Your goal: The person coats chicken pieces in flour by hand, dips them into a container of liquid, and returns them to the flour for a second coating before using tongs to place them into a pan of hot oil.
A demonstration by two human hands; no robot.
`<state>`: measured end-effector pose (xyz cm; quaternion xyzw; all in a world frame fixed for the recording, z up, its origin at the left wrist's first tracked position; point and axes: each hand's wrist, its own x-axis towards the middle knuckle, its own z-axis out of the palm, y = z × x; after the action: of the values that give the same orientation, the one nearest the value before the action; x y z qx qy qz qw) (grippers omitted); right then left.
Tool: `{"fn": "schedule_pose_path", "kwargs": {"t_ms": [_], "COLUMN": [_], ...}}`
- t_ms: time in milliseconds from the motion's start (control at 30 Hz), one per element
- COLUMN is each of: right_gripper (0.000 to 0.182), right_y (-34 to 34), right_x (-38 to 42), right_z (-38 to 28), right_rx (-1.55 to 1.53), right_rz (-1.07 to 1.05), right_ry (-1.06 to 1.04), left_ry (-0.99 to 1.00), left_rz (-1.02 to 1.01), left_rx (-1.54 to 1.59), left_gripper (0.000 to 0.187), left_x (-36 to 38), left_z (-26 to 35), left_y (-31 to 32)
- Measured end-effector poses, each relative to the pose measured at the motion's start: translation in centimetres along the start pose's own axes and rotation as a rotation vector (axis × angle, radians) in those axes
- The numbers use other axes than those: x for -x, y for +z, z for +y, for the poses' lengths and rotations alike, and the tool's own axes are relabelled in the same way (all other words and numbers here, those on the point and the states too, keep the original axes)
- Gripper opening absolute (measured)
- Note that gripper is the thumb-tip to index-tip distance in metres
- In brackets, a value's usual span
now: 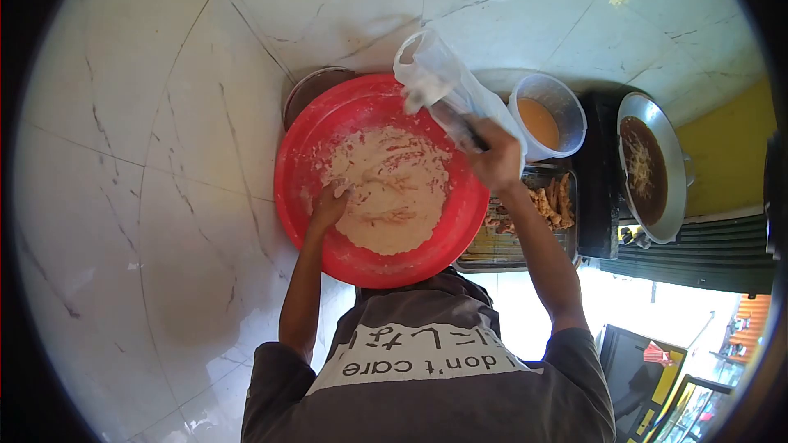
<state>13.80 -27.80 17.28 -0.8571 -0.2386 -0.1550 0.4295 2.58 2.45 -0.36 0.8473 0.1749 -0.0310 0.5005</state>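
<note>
A wide red basin point(300, 205) holds pale flour point(394, 230), pushed into uneven ridges. My left hand point(330, 203) reaches into its left side, fingertips in the flour, fingers apart and dusted white. Above the basin's right rim, my right hand point(497, 156) is closed on the dark handle of a utensil point(472, 133). The utensil's far end is whitish and smeared by motion, so I cannot tell its kind. It overlaps a translucent plastic bag point(484, 94) with an open mouth, standing behind the basin's right rim.
Right of the bag stands a clear tub point(566, 119) of orange-brown liquid. Fried pieces point(558, 201) lie on a wire rack tray point(501, 261) beside the basin. Further right, a wok point(675, 176) of brown oil holds frying food point(640, 168). A tiled wall point(205, 115) rises behind and left.
</note>
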Motion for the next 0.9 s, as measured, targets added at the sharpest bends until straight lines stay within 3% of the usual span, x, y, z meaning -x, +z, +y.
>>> {"fn": "schedule_pose_path", "kwargs": {"t_ms": [33,100,200,233,300,333,367,433,500,667,767,900], "right_gripper": [0.035,0.029,0.037,0.037,0.044,0.054,0.054,0.049,0.045,0.029,0.038,0.036], "right_y": [-0.6,-3.2,-7.6,-8.8,-10.7,-11.4,-11.8,-11.6,-10.8,-8.9,-8.2,-7.8], "right_x": [-0.5,-2.3,-3.6,-3.9,-4.2,-4.2,-4.4,-4.7,-4.9,-5.4,-5.4,-5.0], "right_z": [1.4,2.8,5.5,6.0,6.8,7.1,7.5,8.8,10.2,14.1,15.7,15.9], "right_rx": [0.040,0.101,0.182,0.184,0.643,0.700,0.702,0.973,1.025,1.120,1.129,1.124], "right_rz": [0.183,0.515,0.504,0.504,0.244,0.110,0.111,-0.327,-0.393,-0.557,-0.611,-0.625], "right_ry": [-0.048,-0.087,0.424,0.420,0.819,0.863,0.860,0.867,0.819,0.710,0.706,0.662], "left_ry": [-0.001,-0.013,-0.031,-0.029,-0.117,-0.116,-0.107,-0.097,-0.013,-0.088,-0.076,-0.071], "left_rz": [-0.002,-0.085,-0.081,-0.080,-0.129,-0.129,-0.121,-0.110,-0.067,-0.084,-0.073,-0.061], "left_rx": [0.008,-0.024,0.001,0.005,0.074,0.077,0.067,0.058,0.009,0.029,0.010,0.010], "left_gripper": [0.044,0.046,0.047,0.047,0.049,0.049,0.049,0.049,0.048,0.050,0.051,0.050], "left_x": [-0.1,-0.1,0.1,0.3,0.8,0.6,0.4,0.0,-0.1,0.3,0.2,0.2], "left_z": [-0.2,-0.5,0.1,1.1,2.6,2.3,1.8,0.6,-0.3,0.5,-0.5,-0.2], "left_y": [0.1,0.2,0.2,-0.1,-0.4,-0.2,-0.1,-0.1,0.2,-0.1,0.3,0.2]}}
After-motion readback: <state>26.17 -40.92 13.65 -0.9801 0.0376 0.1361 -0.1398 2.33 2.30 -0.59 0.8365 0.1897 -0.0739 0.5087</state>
